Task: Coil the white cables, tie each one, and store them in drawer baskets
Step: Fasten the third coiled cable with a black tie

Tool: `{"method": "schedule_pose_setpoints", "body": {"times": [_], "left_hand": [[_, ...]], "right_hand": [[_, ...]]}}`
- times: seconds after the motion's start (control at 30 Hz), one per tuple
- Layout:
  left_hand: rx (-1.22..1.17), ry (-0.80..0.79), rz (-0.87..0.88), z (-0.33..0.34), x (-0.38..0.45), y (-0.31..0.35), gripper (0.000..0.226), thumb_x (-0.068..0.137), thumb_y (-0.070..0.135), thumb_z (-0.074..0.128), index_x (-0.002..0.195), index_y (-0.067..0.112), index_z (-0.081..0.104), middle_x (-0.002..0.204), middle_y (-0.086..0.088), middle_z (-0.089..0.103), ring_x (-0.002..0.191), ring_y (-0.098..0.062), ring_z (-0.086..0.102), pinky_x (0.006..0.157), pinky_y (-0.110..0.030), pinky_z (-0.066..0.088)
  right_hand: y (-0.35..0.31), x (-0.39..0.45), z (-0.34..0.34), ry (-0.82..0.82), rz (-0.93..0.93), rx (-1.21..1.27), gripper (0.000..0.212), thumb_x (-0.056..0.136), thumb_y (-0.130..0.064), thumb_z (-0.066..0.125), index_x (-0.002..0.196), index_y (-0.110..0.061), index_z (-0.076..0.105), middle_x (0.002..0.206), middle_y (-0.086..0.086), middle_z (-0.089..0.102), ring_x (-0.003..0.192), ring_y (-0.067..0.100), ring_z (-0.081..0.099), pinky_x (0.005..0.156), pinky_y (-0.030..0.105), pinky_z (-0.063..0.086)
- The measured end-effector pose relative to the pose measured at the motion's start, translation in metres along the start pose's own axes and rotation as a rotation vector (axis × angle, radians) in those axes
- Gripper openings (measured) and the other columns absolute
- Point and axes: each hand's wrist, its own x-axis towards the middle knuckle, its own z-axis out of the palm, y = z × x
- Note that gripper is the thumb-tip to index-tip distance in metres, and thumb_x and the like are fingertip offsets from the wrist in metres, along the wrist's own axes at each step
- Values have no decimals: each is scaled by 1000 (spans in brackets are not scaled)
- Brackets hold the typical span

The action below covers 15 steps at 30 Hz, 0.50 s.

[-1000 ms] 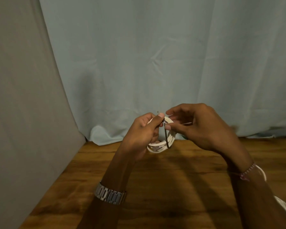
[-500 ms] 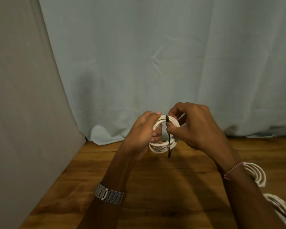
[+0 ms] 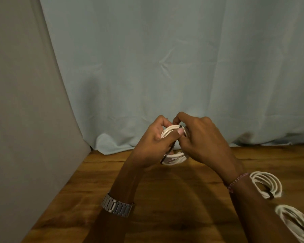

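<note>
Midair, white coiled cable [image 3: 174, 157] gripped between both hands, left hand [image 3: 154, 146], right hand [image 3: 203, 141]

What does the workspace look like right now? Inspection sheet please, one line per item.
Surface: wooden table, bare in the middle.
Job's things: white coil held above the table, black tie around it, tail hanging loose; drawer baskets: nothing seen.
Clutter: nothing seen.
Grippers: left hand and right hand both grip the coil at the tie.
Cables: two tied coils lie on the table at right, near one, far-right one partly cut off.
Surroundings: pale curtain behind, grey panel at left.
</note>
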Motion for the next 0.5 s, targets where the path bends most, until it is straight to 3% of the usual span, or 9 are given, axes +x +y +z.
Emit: {"method": "schedule_pose_setpoints", "body": {"times": [0.07, 0.13, 0.23, 0.4, 0.5], "left_hand": [[-10, -8, 19, -2, 0, -1, 23, 95, 27, 66, 99, 10, 51, 87, -35, 62, 75, -36, 58, 70, -57, 50], [5, -8, 41, -4, 1, -2, 23, 98, 25, 63, 100, 8, 49, 68, -19, 62, 63, -25, 59, 62, -44, 50], [40, 1, 71, -5, 1, -3, 20, 101, 20, 58, 100, 5, 44, 48, 6, 44, 41, -8, 37, 46, -31, 32], [73, -6, 85, -2, 0, -2, 18, 100, 21, 59, 95, 10, 45, 49, 7, 47, 44, -7, 41, 46, -29, 37], [80, -30, 91, 3, -2, -2, 17, 101, 21, 59, 92, 14, 46, 49, 8, 50, 43, -5, 41, 47, -26, 38]], "right_hand": [[-1, 1, -2, -22, 51, 117, 18, 84, -18, 64, 98, -27, 69, 68, -7, 66, 62, 11, 58, 56, 37, 53], [-4, 2, -5, -17, 103, 253, 17, 84, -15, 69, 93, -27, 77, 72, -8, 73, 63, 7, 66, 56, 29, 54], [-2, 3, -5, -9, 149, 347, 16, 88, -18, 72, 98, -27, 80, 78, -11, 76, 66, 2, 69, 57, 23, 56], [7, 2, -16, -139, 140, 472, 27, 89, -18, 74, 114, -29, 76, 95, -13, 77, 77, 4, 73, 65, 19, 58], [13, 2, -27, -289, 100, 557, 23, 92, -15, 71, 111, -27, 75, 93, -11, 78, 80, 2, 72, 68, 18, 56]]}}
